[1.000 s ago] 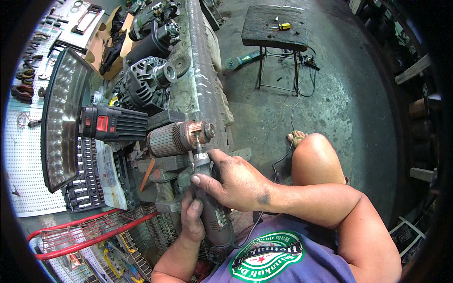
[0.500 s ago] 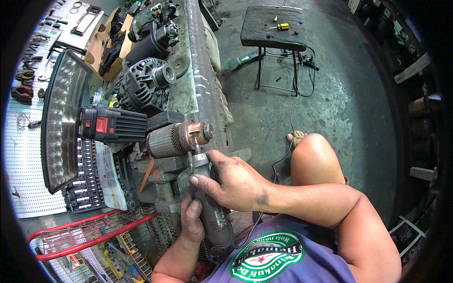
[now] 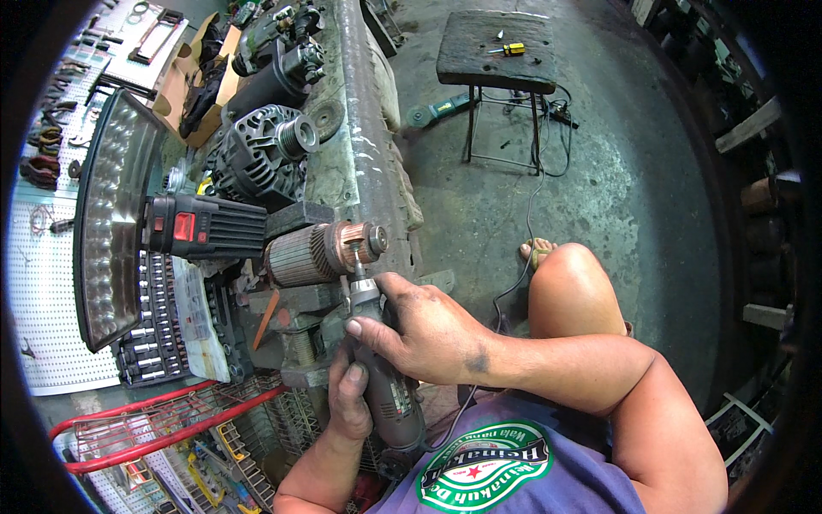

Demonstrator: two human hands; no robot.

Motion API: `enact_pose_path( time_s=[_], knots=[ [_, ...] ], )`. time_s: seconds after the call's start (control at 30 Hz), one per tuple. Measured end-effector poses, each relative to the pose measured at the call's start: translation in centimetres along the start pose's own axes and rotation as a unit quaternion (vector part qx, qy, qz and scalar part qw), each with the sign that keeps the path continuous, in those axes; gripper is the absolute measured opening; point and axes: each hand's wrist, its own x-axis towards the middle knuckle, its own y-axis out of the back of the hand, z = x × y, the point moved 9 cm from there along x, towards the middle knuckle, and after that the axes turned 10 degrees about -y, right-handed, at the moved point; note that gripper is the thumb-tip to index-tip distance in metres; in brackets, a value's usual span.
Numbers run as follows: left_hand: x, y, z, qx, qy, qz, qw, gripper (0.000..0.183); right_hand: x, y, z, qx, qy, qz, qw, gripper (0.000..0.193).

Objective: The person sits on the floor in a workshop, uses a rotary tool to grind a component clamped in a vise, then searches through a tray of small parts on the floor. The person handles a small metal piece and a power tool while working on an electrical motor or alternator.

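Observation:
Both hands hold a dark grey rotary tool (image 3: 394, 409). My right hand (image 3: 432, 330) wraps over its upper body near the collar, thumb lying across it. From the left, my left hand (image 3: 349, 398) grips lower on the body. The tool's thin bit meets the copper commutator (image 3: 350, 243) of a motor armature (image 3: 300, 257), which lies sideways by a bench vise (image 3: 301, 347). How the jaws hold the armature is partly hidden. A cord leaves the tool's lower end, near my shirt.
An alternator (image 3: 261, 154) and a dark cylindrical motor (image 3: 270, 86) sit on the bench. Left are a black device with a red button (image 3: 205, 227), a large lens panel (image 3: 116, 223), a socket set (image 3: 154, 325) and a red-rimmed wire basket (image 3: 171, 398). A stool (image 3: 497, 68) holds a yellow screwdriver (image 3: 512, 49).

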Motion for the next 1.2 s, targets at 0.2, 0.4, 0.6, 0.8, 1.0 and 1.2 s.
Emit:
enact_pose_path(
  time_s=[0.2,0.4,0.6,0.8,1.0,1.2],
  knots=[
    [-0.08,-0.1,-0.04,0.005,0.001,0.005,1.0,0.076,-0.06,0.1,-0.02,-0.005,0.006,-0.003,1.0,0.051],
    [0.2,-0.52,0.41,0.02,-0.005,0.002,1.0,0.077,-0.13,0.13,-0.05,-0.007,0.002,-0.005,1.0,0.052],
    [0.16,-0.46,0.43,0.023,-0.003,0.012,1.0,0.077,-0.11,0.09,0.03,-0.005,-0.006,-0.01,1.0,0.051],
    [0.12,-0.36,0.18,0.014,-0.005,0.009,1.0,0.078,-0.15,0.12,-0.01,-0.001,0.002,-0.008,1.0,0.05],
    [0.07,-0.45,0.19,0.026,0.003,0.005,1.0,0.079,-0.14,0.17,0.11,0.003,0.001,-0.007,1.0,0.05],
    [0.13,-0.63,0.22,0.021,0.009,0.011,1.0,0.079,-0.11,0.16,0.11,0.002,0.006,-0.002,1.0,0.048]
  ],
)
